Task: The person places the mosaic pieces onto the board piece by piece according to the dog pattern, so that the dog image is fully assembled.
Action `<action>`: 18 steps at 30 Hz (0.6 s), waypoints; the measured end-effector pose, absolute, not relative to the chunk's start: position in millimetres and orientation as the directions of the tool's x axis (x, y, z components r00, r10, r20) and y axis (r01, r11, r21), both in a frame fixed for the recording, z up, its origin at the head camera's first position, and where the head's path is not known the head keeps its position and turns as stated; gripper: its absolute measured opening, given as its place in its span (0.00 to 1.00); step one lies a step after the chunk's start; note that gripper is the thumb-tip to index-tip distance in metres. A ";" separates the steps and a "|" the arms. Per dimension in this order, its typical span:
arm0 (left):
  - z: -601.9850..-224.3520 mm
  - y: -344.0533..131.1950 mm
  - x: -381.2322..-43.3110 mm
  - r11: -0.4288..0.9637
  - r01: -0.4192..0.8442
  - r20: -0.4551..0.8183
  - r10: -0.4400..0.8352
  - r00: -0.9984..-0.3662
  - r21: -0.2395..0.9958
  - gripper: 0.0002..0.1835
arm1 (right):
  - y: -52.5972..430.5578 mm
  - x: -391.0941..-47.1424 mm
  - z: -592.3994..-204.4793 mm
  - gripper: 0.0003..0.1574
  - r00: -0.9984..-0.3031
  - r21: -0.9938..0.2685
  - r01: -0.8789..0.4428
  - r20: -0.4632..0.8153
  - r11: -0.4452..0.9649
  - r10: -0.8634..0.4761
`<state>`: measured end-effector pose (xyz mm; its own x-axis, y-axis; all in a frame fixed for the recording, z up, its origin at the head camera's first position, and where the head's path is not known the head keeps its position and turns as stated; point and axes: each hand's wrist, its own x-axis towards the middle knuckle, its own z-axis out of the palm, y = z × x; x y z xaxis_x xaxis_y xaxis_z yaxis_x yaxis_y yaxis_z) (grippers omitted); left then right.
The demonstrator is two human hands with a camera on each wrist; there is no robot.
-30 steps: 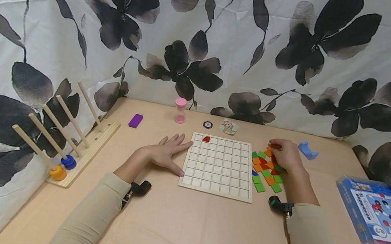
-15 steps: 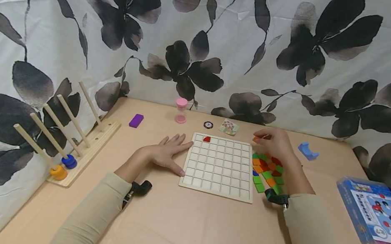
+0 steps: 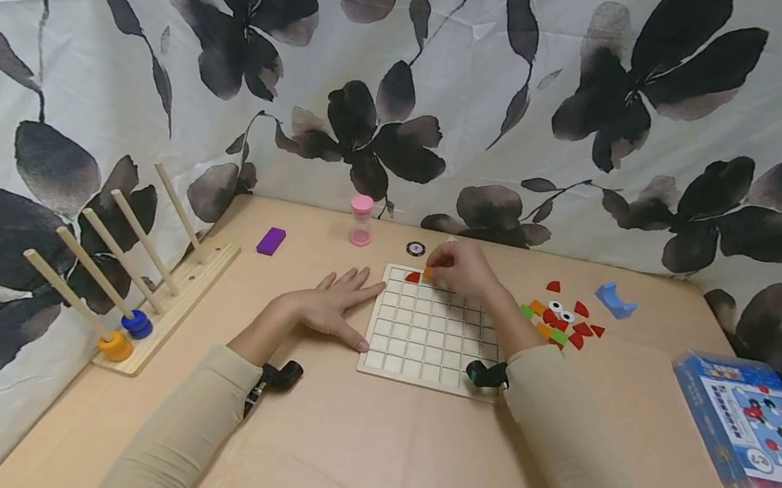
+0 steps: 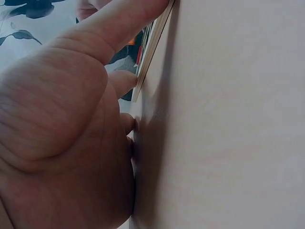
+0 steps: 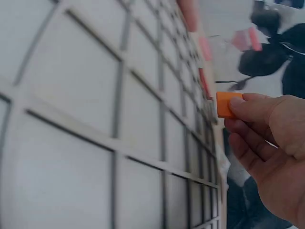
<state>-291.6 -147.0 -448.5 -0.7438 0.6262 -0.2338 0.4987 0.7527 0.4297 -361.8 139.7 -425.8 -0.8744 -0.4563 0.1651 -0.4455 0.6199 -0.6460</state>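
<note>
My right hand (image 3: pixel 463 270) pinches an orange square tile (image 5: pixel 226 105) between thumb and fingers, over the far edge of a white grid board (image 3: pixel 414 340). A red tile (image 3: pixel 413 278) with a rounded side lies in a top-row cell of the board, just left of the orange one. My left hand (image 3: pixel 328 306) lies spread flat at the board's left side; in the left wrist view its thumb (image 4: pixel 128 24) and a fingertip touch the board's edge. Right of the board, a loose pile of red, green and orange tiles (image 3: pixel 579 328) is partly hidden by my right forearm.
A wooden peg stand (image 3: pixel 191 282) with orange and blue rings stands at left. Along the back are a purple block (image 3: pixel 272 241), a pink sand timer (image 3: pixel 360 223) and a round black disc (image 3: pixel 415 248). Rightward lie a light-blue curved piece (image 3: pixel 615 301) and a blue boxed set (image 3: pixel 758 425).
My right hand has picked the orange tile from the pile and carried it left to the board's top row, uncovering red pieces and two eye-like discs. My left hand has stayed put.
</note>
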 end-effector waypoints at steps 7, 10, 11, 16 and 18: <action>-446.3 -145.8 -292.3 0.754 0.497 -0.235 0.625 -0.744 0.430 0.62 | 134.4 -363.8 -436.7 0.04 -0.885 -0.608 -0.430 0.139 0.668 -0.444; -445.9 -145.4 -292.3 0.754 0.499 -0.232 0.625 -0.745 0.427 0.61 | 133.4 -364.8 -437.3 0.06 -0.884 -0.588 -0.431 0.124 0.685 -0.450; -445.8 -145.2 -292.4 0.755 0.499 -0.232 0.624 -0.746 0.425 0.61 | 132.8 -365.0 -437.2 0.07 -0.882 -0.581 -0.433 0.114 0.689 -0.457; -445.4 -143.5 -292.1 0.756 0.487 -0.238 0.619 -0.748 0.436 0.61 | 132.5 -365.0 -435.9 0.11 -0.868 -0.549 -0.444 0.067 0.708 -0.492; -445.4 -142.3 -292.1 0.757 0.483 -0.240 0.617 -0.749 0.440 0.61 | 135.3 -364.4 -435.4 0.12 -0.859 -0.544 -0.460 0.071 0.702 -0.508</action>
